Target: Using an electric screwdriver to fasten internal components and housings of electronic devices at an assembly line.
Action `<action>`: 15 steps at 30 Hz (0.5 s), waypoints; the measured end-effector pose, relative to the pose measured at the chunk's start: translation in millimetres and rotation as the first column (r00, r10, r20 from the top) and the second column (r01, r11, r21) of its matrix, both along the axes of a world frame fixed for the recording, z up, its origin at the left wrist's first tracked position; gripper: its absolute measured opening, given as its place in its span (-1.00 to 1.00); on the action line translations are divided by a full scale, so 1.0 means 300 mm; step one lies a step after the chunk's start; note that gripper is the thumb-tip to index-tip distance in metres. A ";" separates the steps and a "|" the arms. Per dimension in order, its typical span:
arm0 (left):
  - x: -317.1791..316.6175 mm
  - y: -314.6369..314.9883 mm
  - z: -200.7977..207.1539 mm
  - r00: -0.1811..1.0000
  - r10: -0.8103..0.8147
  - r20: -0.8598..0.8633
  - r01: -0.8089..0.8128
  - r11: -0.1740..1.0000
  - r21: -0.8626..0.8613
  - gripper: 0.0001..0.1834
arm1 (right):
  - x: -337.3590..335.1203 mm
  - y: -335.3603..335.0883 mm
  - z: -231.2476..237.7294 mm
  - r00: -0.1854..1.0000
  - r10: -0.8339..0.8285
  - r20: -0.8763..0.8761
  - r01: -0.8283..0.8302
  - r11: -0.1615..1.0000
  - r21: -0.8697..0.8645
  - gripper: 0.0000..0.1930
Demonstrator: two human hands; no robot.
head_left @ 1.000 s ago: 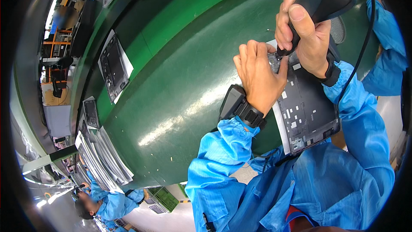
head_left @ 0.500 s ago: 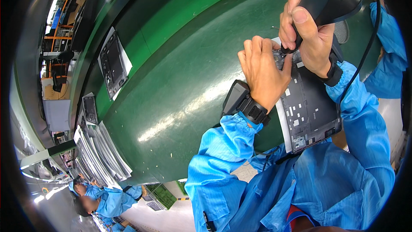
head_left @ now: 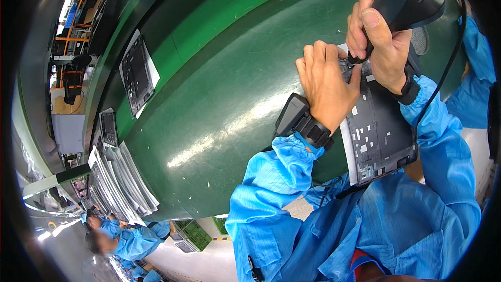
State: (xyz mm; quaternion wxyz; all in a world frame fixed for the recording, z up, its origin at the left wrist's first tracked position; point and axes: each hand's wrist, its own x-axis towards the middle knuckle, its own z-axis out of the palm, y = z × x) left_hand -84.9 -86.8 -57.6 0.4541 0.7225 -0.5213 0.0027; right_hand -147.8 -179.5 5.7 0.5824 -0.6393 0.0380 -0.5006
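Your right hand (head_left: 387,48) is gripping a black corded electric screwdriver (head_left: 404,4), which is pointing down at the far end of a black device panel (head_left: 389,117). Your left hand (head_left: 330,86) is resting over that panel's far-left corner, thumb beside the screwdriver's tip; whether its fingers are pinching anything, I cannot tell. The panel is lying on a white sheet (head_left: 350,151) on the green surface (head_left: 235,89). Beyond, to your left, a second black panel (head_left: 136,75) is lying on another white sheet (head_left: 153,71).

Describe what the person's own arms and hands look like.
Both loose, bright blue fabric sleeves gather at the wrist. The bare left hand wears a black wrist strap and a dark, boxy device; the bare right hand wears a black wristband.
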 end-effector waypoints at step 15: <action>-0.006 0.005 -0.003 1.000 0.005 0.000 -0.005 1.000 0.000 -0.62 | -0.014 0.005 0.001 0.996 0.029 -0.081 -0.029 1.000 0.000 -0.79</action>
